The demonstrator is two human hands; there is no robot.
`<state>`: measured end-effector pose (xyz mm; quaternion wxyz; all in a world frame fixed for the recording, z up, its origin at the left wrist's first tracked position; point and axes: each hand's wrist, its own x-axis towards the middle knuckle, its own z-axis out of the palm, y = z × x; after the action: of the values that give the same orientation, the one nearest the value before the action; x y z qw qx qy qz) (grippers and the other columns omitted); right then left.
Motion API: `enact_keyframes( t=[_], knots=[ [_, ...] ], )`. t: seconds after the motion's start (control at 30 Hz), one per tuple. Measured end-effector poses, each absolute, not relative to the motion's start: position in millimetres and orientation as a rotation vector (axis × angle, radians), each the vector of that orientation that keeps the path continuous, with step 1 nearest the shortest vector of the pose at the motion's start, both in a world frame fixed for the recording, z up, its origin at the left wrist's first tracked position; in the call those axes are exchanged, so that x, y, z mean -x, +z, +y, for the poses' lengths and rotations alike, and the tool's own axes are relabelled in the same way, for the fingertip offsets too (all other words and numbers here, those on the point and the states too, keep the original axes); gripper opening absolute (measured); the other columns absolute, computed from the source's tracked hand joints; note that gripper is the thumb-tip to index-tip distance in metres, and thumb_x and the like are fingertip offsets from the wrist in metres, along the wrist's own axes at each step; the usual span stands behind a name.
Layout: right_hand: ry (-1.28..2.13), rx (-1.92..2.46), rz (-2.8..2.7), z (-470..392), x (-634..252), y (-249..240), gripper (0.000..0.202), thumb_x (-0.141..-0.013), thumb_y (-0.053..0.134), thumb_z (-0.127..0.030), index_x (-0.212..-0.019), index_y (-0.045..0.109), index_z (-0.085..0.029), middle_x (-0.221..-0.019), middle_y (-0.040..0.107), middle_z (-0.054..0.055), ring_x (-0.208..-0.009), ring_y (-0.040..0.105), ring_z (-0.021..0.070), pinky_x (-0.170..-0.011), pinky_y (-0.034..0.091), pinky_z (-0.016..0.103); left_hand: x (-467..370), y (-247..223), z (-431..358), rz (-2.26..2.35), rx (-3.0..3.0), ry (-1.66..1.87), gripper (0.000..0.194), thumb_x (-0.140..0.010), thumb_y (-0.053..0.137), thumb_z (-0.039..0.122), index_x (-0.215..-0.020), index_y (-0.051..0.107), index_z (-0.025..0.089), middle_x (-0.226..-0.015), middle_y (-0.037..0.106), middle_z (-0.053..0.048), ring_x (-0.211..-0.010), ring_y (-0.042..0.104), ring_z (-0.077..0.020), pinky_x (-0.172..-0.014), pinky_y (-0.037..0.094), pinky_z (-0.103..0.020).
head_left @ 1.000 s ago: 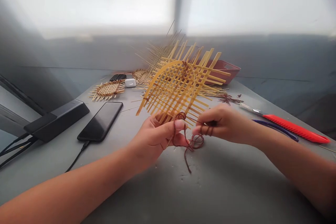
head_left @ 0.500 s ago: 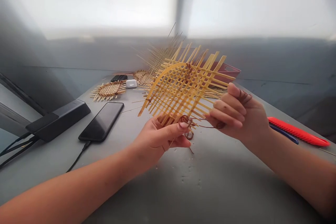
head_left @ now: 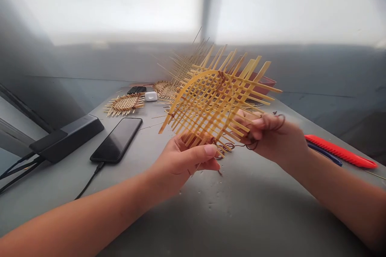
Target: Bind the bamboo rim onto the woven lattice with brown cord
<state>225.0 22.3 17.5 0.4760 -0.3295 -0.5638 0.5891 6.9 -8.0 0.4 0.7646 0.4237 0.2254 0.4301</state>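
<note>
My left hand (head_left: 189, 154) pinches the lower edge of a woven bamboo lattice (head_left: 205, 108), thumb in front and fingers partly behind it. The lattice is held up tilted above the table, its loose strip ends sticking out at the top and right. A curved bamboo strip (head_left: 188, 88) runs along its upper left edge, bound by brown cord near the top. My right hand (head_left: 268, 134) is at the lattice's right side, its fingertips partly behind the strips. Thin brown cord (head_left: 227, 146) loops between the hands and around the right fingers, which are closed on it.
On the grey table (head_left: 187, 217) lie a black phone (head_left: 117, 140), a black box with cables (head_left: 68, 136), a white earbud case (head_left: 151, 96), another woven piece (head_left: 125, 104), and a red-handled tool (head_left: 340, 150). A reddish basket (head_left: 265, 84) and more bamboo strips (head_left: 189, 62) are behind the lattice.
My right hand has turned, and its fingers have gone in behind the lattice's right edge. The lattice has shifted slightly right, and the cord loops by my left thumb have moved right.
</note>
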Motion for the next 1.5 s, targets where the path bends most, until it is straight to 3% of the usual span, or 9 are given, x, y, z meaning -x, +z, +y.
enact_keyframes(
  t=[0.13, 0.3, 0.43, 0.57, 0.67, 0.87, 1.03, 1.2, 1.5],
  knots=[
    [1.569, 0.626, -1.077, 20.4, -219.4, 19.8, 0.038, -0.065, 0.073, -0.027, -0.044, 0.042, -0.02, -0.058, 0.045, -0.002, -0.057, 0.048, 0.0114, -0.058, 0.047, 0.028, -6.4, 0.2, -6.4, 0.496, -0.912, 0.92, 0.027, -0.061, 0.088, 0.034, -0.066, 0.068, 0.017, -0.066, 0.062, 0.001, -0.064, 0.058, -0.0098, -0.066, 0.054, -0.023],
    [1.577, 0.606, -1.086, 19.2, -210.2, 16.1, 0.043, -0.075, 0.074, -0.029, -0.051, 0.039, -0.022, -0.05, 0.026, -0.007, -0.042, 0.025, 0.0086, -0.046, 0.041, 0.027, -5.0, -3.0, -4.6, 0.451, -0.934, 0.89, 0.025, -0.065, 0.085, 0.035, -0.069, 0.068, 0.017, -0.067, 0.062, 0.002, -0.066, 0.06, -0.01, -0.069, 0.052, -0.024],
    [1.416, 0.708, -1.296, 16.2, -209.0, 5.1, 0.041, -0.074, 0.081, -0.042, -0.054, 0.051, -0.022, -0.051, 0.034, -0.006, -0.044, 0.029, 0.008, -0.041, 0.031, 0.024, -6.8, -6.3, -4.7, 0.493, -0.935, 0.881, 0.027, -0.063, 0.086, 0.037, -0.07, 0.068, 0.018, -0.068, 0.064, 0.001, -0.068, 0.061, -0.0119, -0.068, 0.051, -0.024],
    [1.17, 0.794, -1.567, 11.1, -213.0, -1.9, 0.03, -0.08, 0.076, -0.05, -0.072, 0.071, -0.022, -0.065, 0.055, 0.0, -0.058, 0.047, 0.0117, -0.051, 0.039, 0.026, -7.9, -6.9, -5.9, 0.532, -0.89, 0.908, 0.027, -0.061, 0.087, 0.035, -0.072, 0.069, 0.018, -0.069, 0.064, 0.002, -0.066, 0.059, -0.0107, -0.07, 0.052, -0.025],
    [0.982, 0.85, -1.689, 10.7, -215.6, -1.2, 0.03, -0.083, 0.071, -0.051, -0.081, 0.076, -0.022, -0.077, 0.063, 0.004, -0.069, 0.054, 0.0159, -0.06, 0.044, 0.029, -7.4, -6.3, -5.1, 0.555, -0.873, 0.922, 0.027, -0.061, 0.088, 0.033, -0.074, 0.07, 0.018, -0.069, 0.064, 0.002, -0.067, 0.059, -0.01, -0.071, 0.051, -0.024],
    [1.011, 0.908, -1.831, 13.6, -215.5, 3.6, 0.044, -0.081, 0.068, -0.06, -0.07, 0.07, -0.017, -0.061, 0.053, 0.001, -0.053, 0.043, 0.0108, -0.047, 0.035, 0.025, -6.7, -8.9, -0.2, 0.496, -0.856, 0.915, 0.022, -0.067, 0.086, 0.029, -0.077, 0.071, 0.017, -0.073, 0.066, 0.002, -0.068, 0.06, -0.0086, -0.075, 0.051, -0.024],
    [1.111, 0.812, -1.857, 14.2, -209.8, 3.6, 0.044, -0.078, 0.072, -0.06, -0.07, 0.066, -0.017, -0.059, 0.049, -0.001, -0.049, 0.043, 0.0095, -0.042, 0.036, 0.024, -6.8, -11.2, -1.1, 0.431, -0.796, 0.805, 0.025, -0.065, 0.088, 0.029, -0.082, 0.073, 0.017, -0.075, 0.07, 0.001, -0.072, 0.066, -0.0108, -0.077, 0.052, -0.025],
    [1.164, 0.673, -1.864, 16.5, -207.2, -3.0, 0.044, -0.082, 0.07, -0.056, -0.064, 0.059, -0.018, -0.059, 0.048, -0.002, -0.051, 0.044, 0.009, -0.044, 0.038, 0.023, -6.7, -13.4, -1.9, 0.41, -0.777, 0.777, 0.029, -0.069, 0.085, 0.038, -0.077, 0.072, 0.015, -0.073, 0.07, -0.003, -0.071, 0.066, -0.0125, -0.075, 0.055, -0.027],
    [1.054, 0.7, -1.979, 16.7, -209.4, -4.7, 0.042, -0.087, 0.066, -0.053, -0.068, 0.06, -0.017, -0.065, 0.054, 0.001, -0.058, 0.05, 0.0111, -0.051, 0.044, 0.024, -6.7, -16.8, -2.0, 0.446, -0.789, 0.759, 0.02, -0.078, 0.079, 0.032, -0.084, 0.072, 0.014, -0.075, 0.066, -0.002, -0.076, 0.063, -0.0111, -0.077, 0.056, -0.027]
  ],
)
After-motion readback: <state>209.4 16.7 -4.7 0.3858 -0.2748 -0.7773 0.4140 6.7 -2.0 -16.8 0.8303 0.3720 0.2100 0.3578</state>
